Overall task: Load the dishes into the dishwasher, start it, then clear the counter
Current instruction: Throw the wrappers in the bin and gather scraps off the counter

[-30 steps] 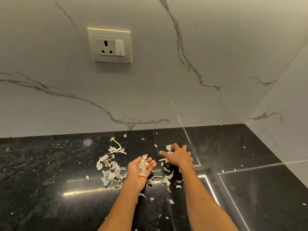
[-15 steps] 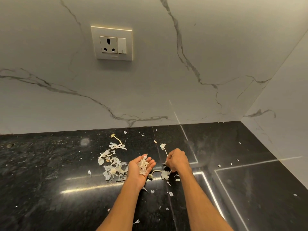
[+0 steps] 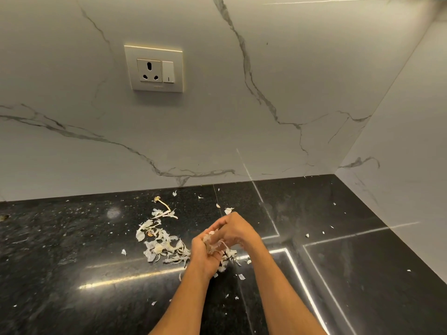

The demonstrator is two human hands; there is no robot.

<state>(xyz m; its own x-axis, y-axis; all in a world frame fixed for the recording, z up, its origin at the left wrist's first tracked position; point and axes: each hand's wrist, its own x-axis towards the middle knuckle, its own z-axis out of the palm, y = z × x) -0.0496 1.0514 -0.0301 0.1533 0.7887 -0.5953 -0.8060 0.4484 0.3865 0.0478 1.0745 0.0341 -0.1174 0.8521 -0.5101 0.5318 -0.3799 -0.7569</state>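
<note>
A black speckled counter (image 3: 72,274) carries a scatter of pale, papery garlic peels (image 3: 162,245) left of my hands. My left hand (image 3: 203,257) is cupped palm up with a bunch of peels (image 3: 214,244) in it. My right hand (image 3: 235,232) lies over the left palm, its fingers curled around more peels and pressed against the bunch. A few peels hang and drop below the hands. A dry stem (image 3: 162,204) lies nearer the wall.
A white marble backsplash (image 3: 266,117) rises behind the counter, with a socket and switch plate (image 3: 154,68). A second marble wall (image 3: 406,180) closes the right side and forms a corner. Small peel flecks dot the counter around my forearms.
My right hand closed on peels lying on the counter, then moved left over my cupped left palm. The camera came closer to the counter.
</note>
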